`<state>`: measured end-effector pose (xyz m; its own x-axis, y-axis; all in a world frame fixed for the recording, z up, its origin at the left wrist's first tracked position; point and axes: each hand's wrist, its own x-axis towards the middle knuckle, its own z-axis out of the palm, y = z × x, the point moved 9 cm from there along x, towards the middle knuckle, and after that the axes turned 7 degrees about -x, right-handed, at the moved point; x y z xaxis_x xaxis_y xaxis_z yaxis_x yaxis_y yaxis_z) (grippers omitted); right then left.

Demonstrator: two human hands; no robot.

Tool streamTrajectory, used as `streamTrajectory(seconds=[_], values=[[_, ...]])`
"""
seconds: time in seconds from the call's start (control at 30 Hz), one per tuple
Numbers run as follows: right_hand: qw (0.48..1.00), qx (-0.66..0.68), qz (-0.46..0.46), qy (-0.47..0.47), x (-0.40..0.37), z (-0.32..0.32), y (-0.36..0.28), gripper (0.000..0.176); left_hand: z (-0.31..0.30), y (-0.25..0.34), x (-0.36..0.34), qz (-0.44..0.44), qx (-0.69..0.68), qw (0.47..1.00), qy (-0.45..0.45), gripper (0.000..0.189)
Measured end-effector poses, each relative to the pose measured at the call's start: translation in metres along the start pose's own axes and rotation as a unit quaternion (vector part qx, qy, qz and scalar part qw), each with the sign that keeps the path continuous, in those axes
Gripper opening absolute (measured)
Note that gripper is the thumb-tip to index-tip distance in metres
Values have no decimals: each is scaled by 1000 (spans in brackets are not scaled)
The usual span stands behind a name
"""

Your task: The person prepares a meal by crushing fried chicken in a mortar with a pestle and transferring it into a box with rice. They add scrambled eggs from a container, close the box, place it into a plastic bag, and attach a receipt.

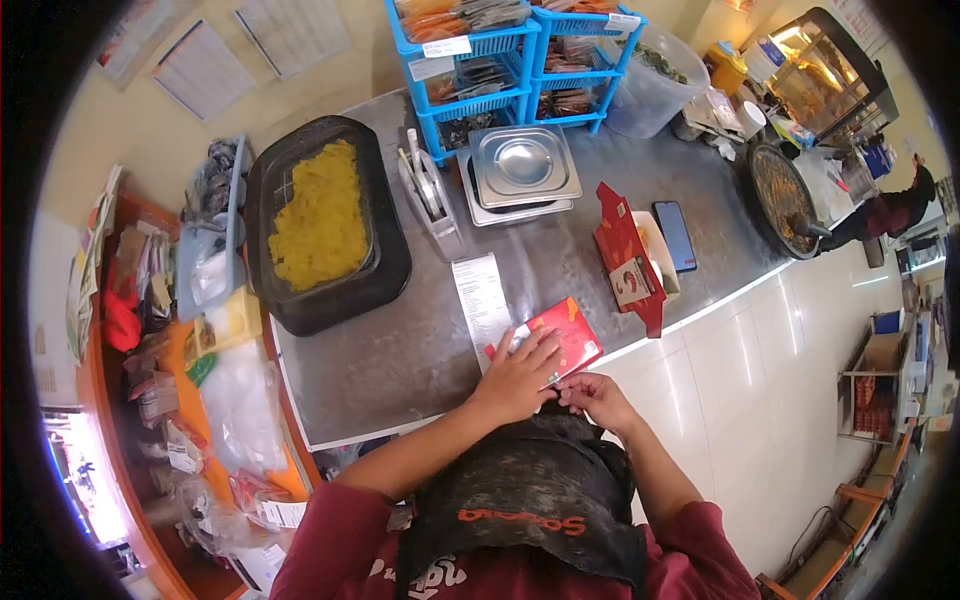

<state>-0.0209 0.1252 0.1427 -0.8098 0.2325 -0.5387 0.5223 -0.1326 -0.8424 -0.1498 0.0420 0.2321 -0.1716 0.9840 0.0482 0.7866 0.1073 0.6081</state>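
My left hand (520, 372) lies with its fingers spread on a red box (574, 338) at the table's front edge. The box has printed labels on it. My right hand (597, 400) is at the box's near corner, with thumb and fingers pinched together. Whatever sits in that pinch is too small to make out. A long printed receipt (482, 300) extends from beside my left hand toward the back. To the right stands another red box (628, 262) with its flaps up, partly hiding a pale container (658, 258). A phone (675, 236) lies beside it.
On the metal table (360, 370) are a black roasting pan (395, 265) with yellow food, steel containers (525, 165), blue racks (470, 50) of packets and a large round pan (785, 205). Orange shelving (180, 350) stands left. Another person (890, 215) is at far right.
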Motion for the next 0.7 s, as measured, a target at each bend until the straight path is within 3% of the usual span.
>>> streamTrajectory(seconds=[0.13,0.23,0.27,0.37,0.47,0.53,0.63,0.7], values=[[997,38,64,-16,-7,4,-7,17,-1,2,-5,-10,40,999,15,60],[999,31,41,-11,2,5,10,16,4,0,-7,0,69,997,33,60],[1000,1,10,19,12,3,23,15,7,1,-8,4,78,996,40,61],[988,-104,-56,100,29,-5,40,18,-14,-7,1,-98,22,991,91,67],[969,-175,-47,169,28,-17,34,27,-9,-25,20,-192,-42,980,-4,71],[965,-152,-14,215,33,-30,54,34,-12,-24,21,-194,-40,980,17,73],[894,-391,32,215,18,-34,8,40,-8,-27,16,-179,-9,980,83,77],[899,-393,0,194,5,-48,-17,43,-7,-25,10,-181,20,978,106,78]])
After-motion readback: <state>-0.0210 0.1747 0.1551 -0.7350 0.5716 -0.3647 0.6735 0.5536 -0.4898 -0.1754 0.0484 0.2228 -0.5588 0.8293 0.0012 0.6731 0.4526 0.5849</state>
